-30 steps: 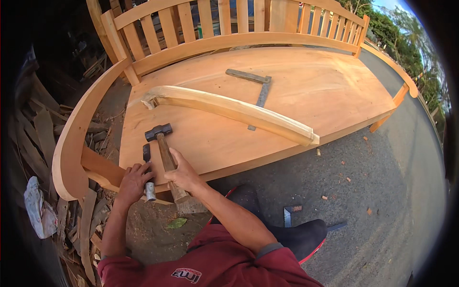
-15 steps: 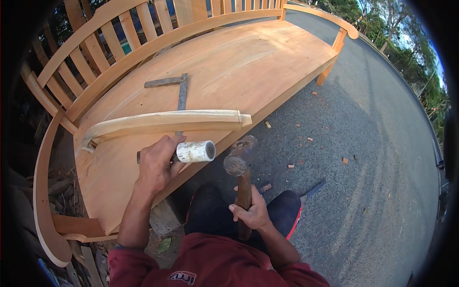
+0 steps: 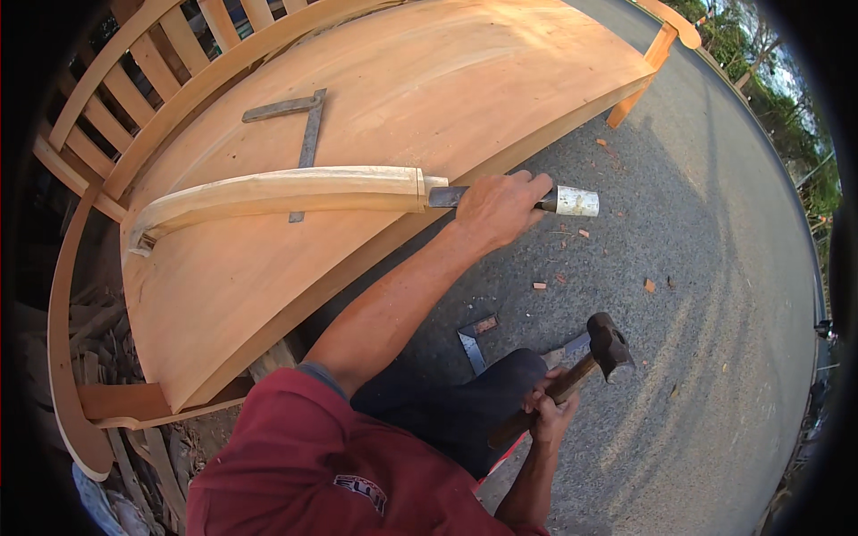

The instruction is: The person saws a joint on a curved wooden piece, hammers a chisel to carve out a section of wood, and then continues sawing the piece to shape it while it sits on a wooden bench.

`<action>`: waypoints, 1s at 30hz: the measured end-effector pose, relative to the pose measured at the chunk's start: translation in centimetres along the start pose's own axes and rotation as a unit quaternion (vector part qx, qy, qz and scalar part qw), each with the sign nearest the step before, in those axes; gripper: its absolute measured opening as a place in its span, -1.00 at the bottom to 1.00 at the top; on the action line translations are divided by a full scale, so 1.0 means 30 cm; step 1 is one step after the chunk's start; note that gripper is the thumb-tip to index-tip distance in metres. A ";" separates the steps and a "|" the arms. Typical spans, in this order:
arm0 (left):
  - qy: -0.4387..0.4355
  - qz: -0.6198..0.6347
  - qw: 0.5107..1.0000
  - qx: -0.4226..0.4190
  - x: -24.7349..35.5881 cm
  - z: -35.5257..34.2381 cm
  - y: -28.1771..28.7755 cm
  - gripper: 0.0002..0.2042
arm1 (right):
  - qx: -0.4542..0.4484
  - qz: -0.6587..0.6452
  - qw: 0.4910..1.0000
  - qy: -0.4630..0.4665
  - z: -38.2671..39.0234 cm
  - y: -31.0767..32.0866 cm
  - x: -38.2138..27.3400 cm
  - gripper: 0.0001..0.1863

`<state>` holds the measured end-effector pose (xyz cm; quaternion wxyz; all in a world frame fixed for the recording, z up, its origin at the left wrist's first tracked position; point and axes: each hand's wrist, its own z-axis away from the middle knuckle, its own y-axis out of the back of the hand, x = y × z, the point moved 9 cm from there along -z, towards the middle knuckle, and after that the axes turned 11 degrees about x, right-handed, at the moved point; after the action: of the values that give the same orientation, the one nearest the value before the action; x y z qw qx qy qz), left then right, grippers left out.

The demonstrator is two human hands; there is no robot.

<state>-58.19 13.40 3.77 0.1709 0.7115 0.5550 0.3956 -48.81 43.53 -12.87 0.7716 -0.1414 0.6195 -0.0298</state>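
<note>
My left hand point(image 3: 503, 207) is closed round a chisel point(image 3: 576, 202) with a white-capped handle, held level past the bench's front edge. Its dark blade lies against the tenon end of a curved wooden piece point(image 3: 295, 190), which rests on the bench seat point(image 3: 357, 116). Low on the right, my right hand point(image 3: 552, 413) grips the wooden handle of a hammer point(image 3: 608, 347), its dark metal head raised and tilted up to the right. A metal try square point(image 3: 310, 134) lies on the seat, partly under the curved piece.
The slatted backrest point(image 3: 161, 67) runs along the far side, with a curved armrest point(image 3: 67, 330) at left. On the asphalt point(image 3: 697, 268) lie wood chips, a small square point(image 3: 474, 344) near my knee and a flat blade point(image 3: 572, 344). Scrap wood point(image 3: 147, 464) sits lower left.
My left hand has carried the chisel right, from over the seat's front edge to the curved piece's tenon end. My right hand has moved right and down with the hammer.
</note>
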 end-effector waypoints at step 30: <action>0.010 -0.015 0.998 -0.067 0.013 0.061 0.101 -0.73 | 0.017 -0.087 0.978 0.191 -0.340 -0.141 -0.492 -0.63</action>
<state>-54.80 13.14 4.82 0.2186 0.6858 0.5397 0.4367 -61.49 40.89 0.23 0.6361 -0.1735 0.7399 -0.1335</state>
